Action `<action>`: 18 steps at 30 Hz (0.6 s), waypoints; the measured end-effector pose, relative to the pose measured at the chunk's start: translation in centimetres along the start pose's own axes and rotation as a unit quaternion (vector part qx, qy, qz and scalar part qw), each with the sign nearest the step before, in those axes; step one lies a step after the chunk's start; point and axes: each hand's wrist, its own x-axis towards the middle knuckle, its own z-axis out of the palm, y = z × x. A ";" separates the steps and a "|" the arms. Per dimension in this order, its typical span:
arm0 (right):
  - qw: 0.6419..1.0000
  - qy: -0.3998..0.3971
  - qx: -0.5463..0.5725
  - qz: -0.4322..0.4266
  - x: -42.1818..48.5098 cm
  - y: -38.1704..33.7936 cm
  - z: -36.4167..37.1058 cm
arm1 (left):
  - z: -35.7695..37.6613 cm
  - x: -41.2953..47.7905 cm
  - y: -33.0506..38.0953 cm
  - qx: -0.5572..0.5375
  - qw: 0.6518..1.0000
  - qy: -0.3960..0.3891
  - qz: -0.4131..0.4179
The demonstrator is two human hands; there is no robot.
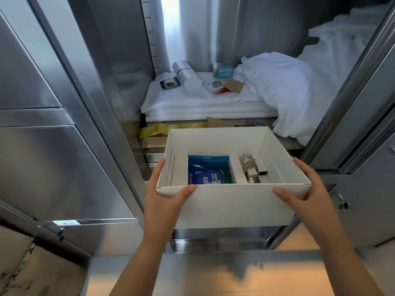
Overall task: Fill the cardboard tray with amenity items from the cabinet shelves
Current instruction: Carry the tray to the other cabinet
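Note:
I hold a white cardboard tray (233, 207) in the air in front of an open steel cabinet. My left hand (165, 195) grips its left near corner, thumb over the front wall. My right hand (305, 194) grips the right near corner the same way. Inside the tray lie a blue wipes packet (208, 169), a beige coiled cable with a plug (250, 168) and a small black item (263, 173). On the shelf behind, folded white towels (203, 103) carry a white cylinder (188, 74), a teal box (222, 70), a dark sachet (170, 83) and a red packet (221, 90).
A heap of white linen (299, 88) fills the shelf's right side. Yellow packets (171, 128) and brown paper packets (154, 142) lie on the shelf under the towels. Steel cabinet doors (53, 157) flank the opening on both sides; a steel ledge (213, 270) lies below the tray.

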 end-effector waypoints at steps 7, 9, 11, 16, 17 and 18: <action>0.982 -0.078 -0.159 -0.066 3.9 -3.3 -0.3 | 0.2 -0.3 0.0 -0.014 1.000 -0.001 0.007; 0.954 -0.137 -0.254 -0.083 6.6 -4.2 0.3 | 0.1 -0.3 -0.1 -0.014 1.000 -0.002 0.008; 0.920 -0.182 -0.328 -0.108 9.5 -4.4 1.3 | 0.0 -0.3 0.0 -0.020 1.000 -0.005 0.007; 0.826 -0.258 -0.487 -0.115 15.4 -2.9 3.2 | -0.2 -0.3 -0.4 -0.015 1.000 -0.022 0.011; 0.801 -0.263 -0.527 -0.108 16.1 -2.4 3.4 | -0.2 -0.3 -0.6 -0.010 1.000 -0.025 0.011; 0.776 -0.264 -0.562 -0.106 16.6 -2.0 3.4 | -0.3 -0.3 -0.7 -0.002 0.999 -0.030 0.010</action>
